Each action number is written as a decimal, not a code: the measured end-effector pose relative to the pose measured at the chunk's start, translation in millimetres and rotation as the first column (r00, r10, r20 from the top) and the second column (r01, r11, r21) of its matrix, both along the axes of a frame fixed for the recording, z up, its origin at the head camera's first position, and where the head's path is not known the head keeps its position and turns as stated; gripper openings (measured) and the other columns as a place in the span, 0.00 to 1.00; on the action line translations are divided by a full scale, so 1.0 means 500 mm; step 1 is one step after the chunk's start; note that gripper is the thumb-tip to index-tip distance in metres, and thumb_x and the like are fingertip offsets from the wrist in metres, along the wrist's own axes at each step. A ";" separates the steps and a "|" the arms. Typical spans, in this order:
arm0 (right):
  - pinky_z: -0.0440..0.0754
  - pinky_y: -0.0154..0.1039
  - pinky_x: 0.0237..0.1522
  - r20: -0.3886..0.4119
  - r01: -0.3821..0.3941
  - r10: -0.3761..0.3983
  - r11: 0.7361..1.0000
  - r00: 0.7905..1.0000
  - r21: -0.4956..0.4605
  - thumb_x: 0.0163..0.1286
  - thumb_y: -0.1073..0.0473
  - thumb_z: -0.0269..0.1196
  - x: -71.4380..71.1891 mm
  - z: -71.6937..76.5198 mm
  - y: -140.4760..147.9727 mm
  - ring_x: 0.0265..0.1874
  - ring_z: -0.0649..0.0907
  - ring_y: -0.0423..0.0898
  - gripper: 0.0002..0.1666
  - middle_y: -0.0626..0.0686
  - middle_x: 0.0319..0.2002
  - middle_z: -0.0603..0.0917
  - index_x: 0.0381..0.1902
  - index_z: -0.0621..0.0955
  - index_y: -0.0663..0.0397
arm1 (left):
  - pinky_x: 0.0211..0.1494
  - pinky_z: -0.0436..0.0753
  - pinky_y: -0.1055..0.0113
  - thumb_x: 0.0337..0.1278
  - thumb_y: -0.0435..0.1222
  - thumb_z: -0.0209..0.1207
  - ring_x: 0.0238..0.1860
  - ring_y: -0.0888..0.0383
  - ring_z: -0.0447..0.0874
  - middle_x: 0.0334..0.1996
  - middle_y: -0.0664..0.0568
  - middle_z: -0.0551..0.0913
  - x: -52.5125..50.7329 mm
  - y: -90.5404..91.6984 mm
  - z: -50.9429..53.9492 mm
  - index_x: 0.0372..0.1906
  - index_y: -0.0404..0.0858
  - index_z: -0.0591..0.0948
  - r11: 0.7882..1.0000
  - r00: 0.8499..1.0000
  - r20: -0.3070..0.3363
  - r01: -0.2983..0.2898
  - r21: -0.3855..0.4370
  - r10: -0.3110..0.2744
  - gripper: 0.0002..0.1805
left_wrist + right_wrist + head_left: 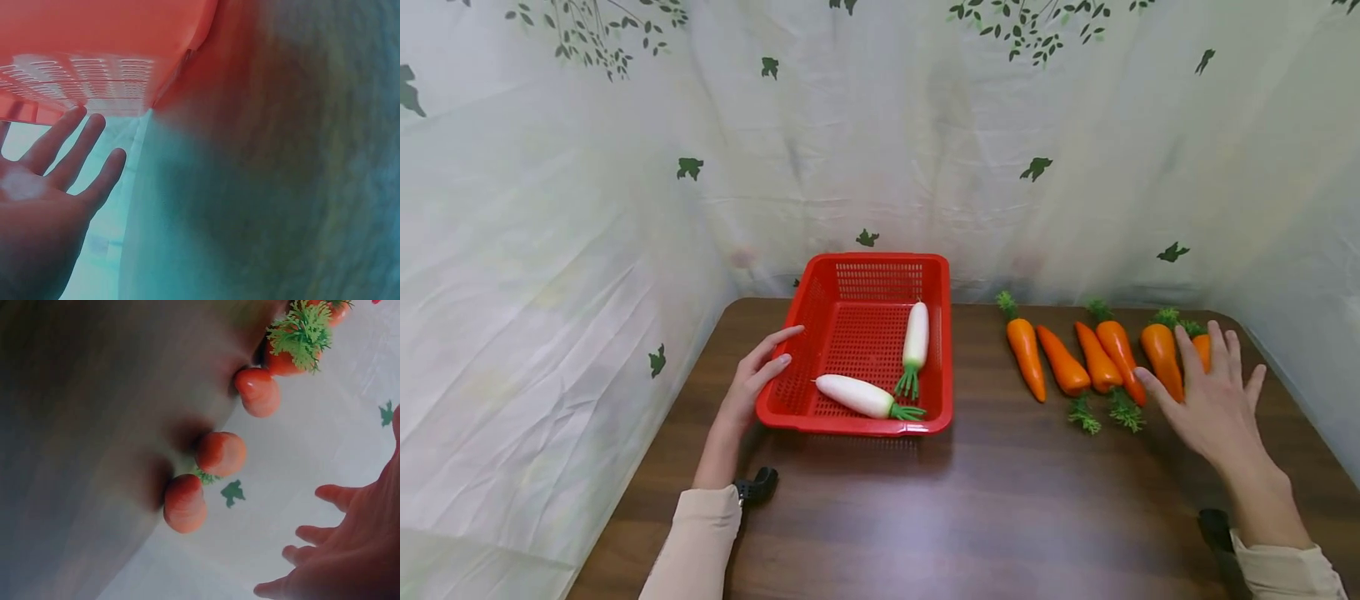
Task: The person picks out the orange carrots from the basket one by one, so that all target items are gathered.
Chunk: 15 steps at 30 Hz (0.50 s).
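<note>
A red plastic basket [854, 425] stands on the table with two white radishes [916, 333] inside, one along its right side and the other across its near end. My left hand [751, 379] is at the basket's left rim, fingers extended. From the left wrist view, several straight fingers [97, 128] lie beside the outer wall; contact is hard to tell. Over at the right, my right hand [1221, 408] hovers with spread fingers above the rightmost carrots [1161, 350], partly covering one. The right wrist view shows that hand [350, 556] apart from the carrots, holding nothing.
Several orange carrots [1024, 354] with green tops lie in a row on the right of the brown table [1000, 508], some with tops toward the back, others toward the front. A pale patterned curtain [925, 150] surrounds the back and sides.
</note>
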State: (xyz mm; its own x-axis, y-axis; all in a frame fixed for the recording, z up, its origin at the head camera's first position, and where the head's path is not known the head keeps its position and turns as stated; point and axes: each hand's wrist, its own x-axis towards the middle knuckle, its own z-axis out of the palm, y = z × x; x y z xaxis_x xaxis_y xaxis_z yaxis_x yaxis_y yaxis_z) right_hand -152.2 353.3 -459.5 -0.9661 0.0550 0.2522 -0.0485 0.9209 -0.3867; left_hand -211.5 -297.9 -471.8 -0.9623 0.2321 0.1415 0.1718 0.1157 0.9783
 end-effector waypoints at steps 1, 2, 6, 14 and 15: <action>0.19 0.83 0.68 -0.004 0.001 -0.001 1.000 1.000 0.000 0.78 0.28 0.51 0.000 0.001 0.002 0.82 0.32 0.71 0.55 0.70 0.84 0.32 0.86 0.49 0.56 | 0.57 0.89 0.58 0.79 0.41 0.55 0.66 0.41 0.77 0.75 0.47 0.70 0.000 0.001 0.001 0.80 0.51 0.68 1.000 1.000 0.000 -0.002 0.002 0.002 0.29; 0.20 0.83 0.68 -0.007 0.001 -0.001 1.000 1.000 -0.001 0.78 0.29 0.51 0.000 0.002 0.003 0.82 0.33 0.71 0.55 0.71 0.84 0.33 0.86 0.49 0.56 | 0.57 0.89 0.58 0.79 0.41 0.55 0.66 0.41 0.77 0.76 0.47 0.70 -0.001 0.003 0.002 0.80 0.51 0.68 1.000 1.000 -0.003 -0.004 0.003 0.004 0.29; 0.20 0.84 0.67 -0.004 0.001 -0.001 1.000 1.000 -0.002 0.78 0.29 0.51 -0.001 0.005 0.005 0.82 0.33 0.72 0.55 0.71 0.84 0.33 0.85 0.50 0.57 | 0.56 0.90 0.58 0.79 0.42 0.55 0.67 0.39 0.76 0.76 0.47 0.70 -0.001 0.005 0.008 0.79 0.51 0.69 1.000 1.000 -0.002 -0.009 0.007 0.009 0.29; 0.21 0.84 0.67 -0.008 0.001 -0.001 1.000 1.000 0.008 0.78 0.29 0.52 0.006 0.007 0.007 0.82 0.33 0.72 0.55 0.71 0.84 0.34 0.85 0.50 0.57 | 0.56 0.90 0.59 0.80 0.43 0.54 0.66 0.40 0.78 0.77 0.46 0.68 0.002 0.001 0.009 0.80 0.51 0.67 1.000 1.000 0.015 0.018 -0.010 -0.018 0.29; 0.21 0.84 0.67 -0.008 0.001 -0.001 1.000 1.000 0.010 0.78 0.29 0.52 0.007 0.008 0.007 0.82 0.33 0.72 0.55 0.71 0.84 0.34 0.85 0.50 0.57 | 0.56 0.90 0.59 0.80 0.43 0.54 0.65 0.41 0.79 0.77 0.46 0.68 0.003 0.000 0.009 0.80 0.50 0.67 1.000 1.000 0.018 0.023 -0.011 -0.023 0.29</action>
State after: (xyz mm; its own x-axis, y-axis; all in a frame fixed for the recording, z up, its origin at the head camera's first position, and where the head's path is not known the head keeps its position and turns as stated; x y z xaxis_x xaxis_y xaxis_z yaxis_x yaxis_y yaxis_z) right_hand -148.7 356.7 -455.8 -0.9639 0.0538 0.2609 -0.0504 0.9249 -0.3769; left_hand -210.3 -297.9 -467.2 -0.9591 0.2555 0.1221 0.1575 0.1226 0.9799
